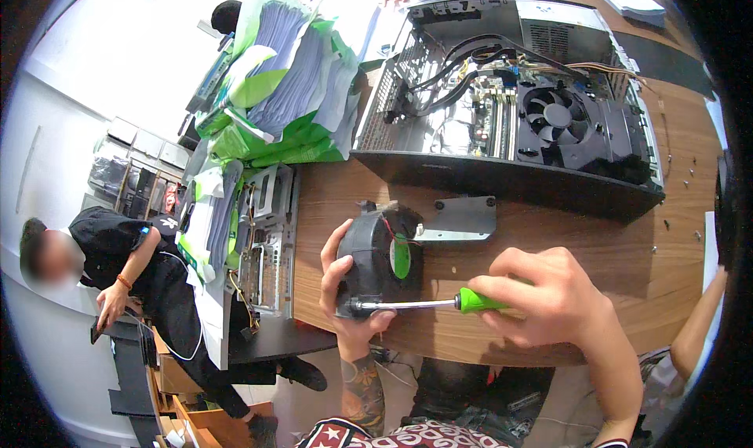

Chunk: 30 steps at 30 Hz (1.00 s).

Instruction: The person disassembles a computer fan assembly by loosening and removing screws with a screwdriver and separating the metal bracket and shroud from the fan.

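Note:
My left hand [343, 279] is wrapped round the side of a black blower fan [362, 272] with a green round label and thin coloured wires. A metal bracket plate [463, 219] extends behind it and lies by the table. In my right hand [549, 295] is a screwdriver with a green handle [477, 301] and a silver shaft [416, 305]. The shaft points left, its tip at the lower corner of the fan, near my left thumb. Whether the tip sits in a screw is too small to tell.
An opened black computer case [502, 170] with a cooling fan [555, 115] stands behind. Loose screws [686, 184] lie at the right. Paper stacks in green wrapping [274, 79] and a metal chassis [271, 236] are at left. A seated person [118, 248] holds a phone; another person's arm [698, 326] shows right.

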{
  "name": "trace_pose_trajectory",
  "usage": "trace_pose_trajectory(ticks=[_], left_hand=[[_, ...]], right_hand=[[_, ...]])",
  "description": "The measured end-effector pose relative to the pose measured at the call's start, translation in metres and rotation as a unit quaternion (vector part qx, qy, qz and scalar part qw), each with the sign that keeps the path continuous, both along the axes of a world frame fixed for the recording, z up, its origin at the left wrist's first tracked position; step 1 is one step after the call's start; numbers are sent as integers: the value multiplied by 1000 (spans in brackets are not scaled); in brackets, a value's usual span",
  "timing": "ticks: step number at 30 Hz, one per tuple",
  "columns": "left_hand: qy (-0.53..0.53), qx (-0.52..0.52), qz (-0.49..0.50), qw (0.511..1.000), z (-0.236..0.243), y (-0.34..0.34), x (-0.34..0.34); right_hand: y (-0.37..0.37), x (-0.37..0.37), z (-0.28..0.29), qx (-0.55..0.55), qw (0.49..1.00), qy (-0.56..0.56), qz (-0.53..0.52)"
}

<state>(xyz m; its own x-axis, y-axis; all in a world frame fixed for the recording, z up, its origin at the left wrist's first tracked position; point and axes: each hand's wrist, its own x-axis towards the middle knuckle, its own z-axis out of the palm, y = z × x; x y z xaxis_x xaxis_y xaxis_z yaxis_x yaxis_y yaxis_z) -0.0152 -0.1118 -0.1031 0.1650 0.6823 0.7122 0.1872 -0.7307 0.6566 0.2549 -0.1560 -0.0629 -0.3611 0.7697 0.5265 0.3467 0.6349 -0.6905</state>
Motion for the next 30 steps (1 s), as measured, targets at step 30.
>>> trace_pose_trajectory(ticks=[30], left_hand=[[1, 140, 92, 986, 52, -46, 25]], right_hand=[[18, 15, -29, -171, 982, 79, -2]])
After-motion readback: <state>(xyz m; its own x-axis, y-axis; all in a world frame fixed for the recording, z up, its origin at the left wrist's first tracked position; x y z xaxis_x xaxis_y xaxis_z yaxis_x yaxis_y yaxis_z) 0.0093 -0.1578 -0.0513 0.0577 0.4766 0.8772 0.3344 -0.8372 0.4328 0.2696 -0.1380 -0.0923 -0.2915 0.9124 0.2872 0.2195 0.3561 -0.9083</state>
